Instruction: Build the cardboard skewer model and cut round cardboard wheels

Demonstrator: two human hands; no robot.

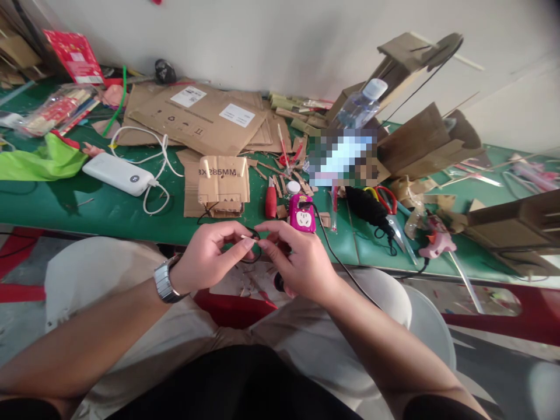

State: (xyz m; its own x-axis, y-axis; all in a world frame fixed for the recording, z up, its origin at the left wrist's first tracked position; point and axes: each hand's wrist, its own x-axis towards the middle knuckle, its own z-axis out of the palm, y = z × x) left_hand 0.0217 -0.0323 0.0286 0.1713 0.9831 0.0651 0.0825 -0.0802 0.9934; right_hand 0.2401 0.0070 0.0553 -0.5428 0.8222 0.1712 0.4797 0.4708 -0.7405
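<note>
Because the pale stick (247,238) is so slight and sits over the gap between the person's knees, a loose pinch could send it down among the scraps on the floor. The black cord (252,260) looped around the fingertips could slip or tangle if one hand pulls harder than the other. I'd also watch the black power lead (336,252), which runs from the magenta socket block (303,218) down past the right wrist; a sideways sweep of that arm might drag it.

The left hand (217,255) is nearly closed, thumb and forefinger pinching the stick just in front of the green table's edge (175,230). The right hand (301,256) meets it, fingers curled, thumb and forefinger drawn together on what looks like the cord; exactly where they grip is too small to tell. The cardboard box (223,181) stands just beyond the left hand.
</note>
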